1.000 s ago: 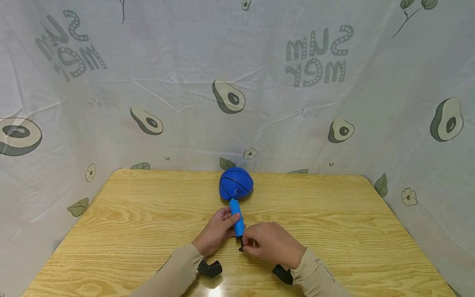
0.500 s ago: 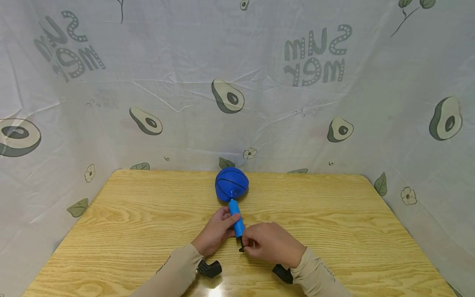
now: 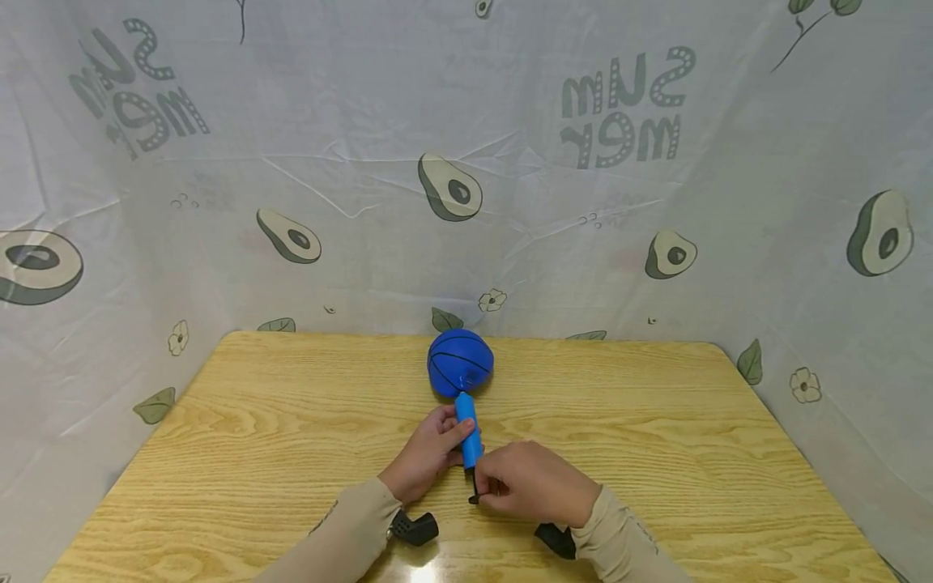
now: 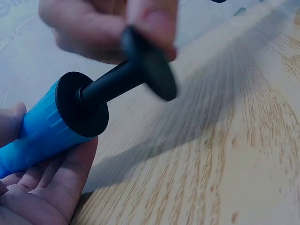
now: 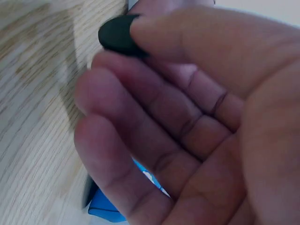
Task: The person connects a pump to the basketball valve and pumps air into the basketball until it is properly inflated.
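Gripping the blue pump [image 3: 472, 444] between thumb and fingers, the left hand [image 3: 424, 458] holds it over the desk [image 3: 656, 421], its tip meeting the dented blue ball [image 3: 457, 356] near the far edge. The right hand [image 3: 535, 483] pinches the black handle [image 4: 158, 71], the rod [image 4: 112, 85] showing between handle and pump.

In the head view, the bottom edge cuts off the 2 sleeves [image 3: 353, 526], whose markings are too small to read. The right hand [image 3: 535, 483] hides part of the black handle [image 3: 474, 500]; how the pump [image 3: 470, 445] meets the ball [image 3: 459, 359] is too small to tell. The left wrist view crops the pump and the blurred right hand. The right wrist view's fingers [image 5: 105, 143] hide most of the pump.
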Demonstrator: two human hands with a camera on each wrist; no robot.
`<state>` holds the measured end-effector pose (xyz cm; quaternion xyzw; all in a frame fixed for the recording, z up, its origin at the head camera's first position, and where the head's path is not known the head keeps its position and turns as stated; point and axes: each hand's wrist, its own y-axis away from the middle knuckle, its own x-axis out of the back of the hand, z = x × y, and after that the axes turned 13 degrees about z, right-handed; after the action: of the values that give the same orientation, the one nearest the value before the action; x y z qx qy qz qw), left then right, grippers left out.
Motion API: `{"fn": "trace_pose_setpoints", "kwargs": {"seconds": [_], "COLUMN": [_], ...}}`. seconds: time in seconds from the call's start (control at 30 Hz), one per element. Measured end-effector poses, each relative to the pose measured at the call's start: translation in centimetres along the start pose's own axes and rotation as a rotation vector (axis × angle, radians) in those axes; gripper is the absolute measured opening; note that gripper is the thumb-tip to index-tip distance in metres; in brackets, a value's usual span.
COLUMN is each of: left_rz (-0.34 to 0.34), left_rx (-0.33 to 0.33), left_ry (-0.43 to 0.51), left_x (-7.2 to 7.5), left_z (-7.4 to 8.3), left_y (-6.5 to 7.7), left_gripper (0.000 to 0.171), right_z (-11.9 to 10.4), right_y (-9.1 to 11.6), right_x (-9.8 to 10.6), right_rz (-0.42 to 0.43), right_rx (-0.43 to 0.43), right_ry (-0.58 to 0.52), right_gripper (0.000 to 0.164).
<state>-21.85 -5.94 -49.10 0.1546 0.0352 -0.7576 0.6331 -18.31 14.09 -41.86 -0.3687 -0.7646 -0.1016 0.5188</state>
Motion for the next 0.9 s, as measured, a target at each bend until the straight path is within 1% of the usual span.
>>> {"fn": "trace_pose_setpoints", "kwargs": {"seconds": [0.2, 0.3, 0.53, 0.63, 0.77, 0.9], "left_rz": [0.014, 0.021, 0.027, 0.027, 0.028, 0.029], "left_rx": [-0.009, -0.010, -0.004, -0.003, -0.003, -0.004], "left_ry": [-0.006, -0.010, 0.001, 0.003, 0.003, -0.002], "left_x": [0.0, 0.0, 0.0, 0.1, 0.1, 0.1], "left_z": [0.0, 0.0, 0.0, 0.0, -0.1, -0.1], "left_y": [0.0, -0.1, -0.2, -0.2, -0.3, -0.3], "left_gripper": [0.054, 0.054, 0.052, 0.051, 0.051, 0.052], "right_z": [-0.5, -0.7, -0.7, -0.8, -0.9, -1.2], "right_y": [0.1, 0.1, 0.1, 0.2, 0.2, 0.3], "right_x": [0.2, 0.2, -0.1, -0.1, -0.2, -0.1], "right_rz": [-0.084, -0.121, -0.167, -0.188, -0.230, -0.263], "right_rx": [0.012, 0.015, 0.076, 0.086, 0.087, 0.085], "right_ry": [-0.079, -0.137, -0.218, -0.257, -0.285, -0.289], "right_gripper": [0.019, 0.017, 0.011, 0.011, 0.010, 0.009]}}
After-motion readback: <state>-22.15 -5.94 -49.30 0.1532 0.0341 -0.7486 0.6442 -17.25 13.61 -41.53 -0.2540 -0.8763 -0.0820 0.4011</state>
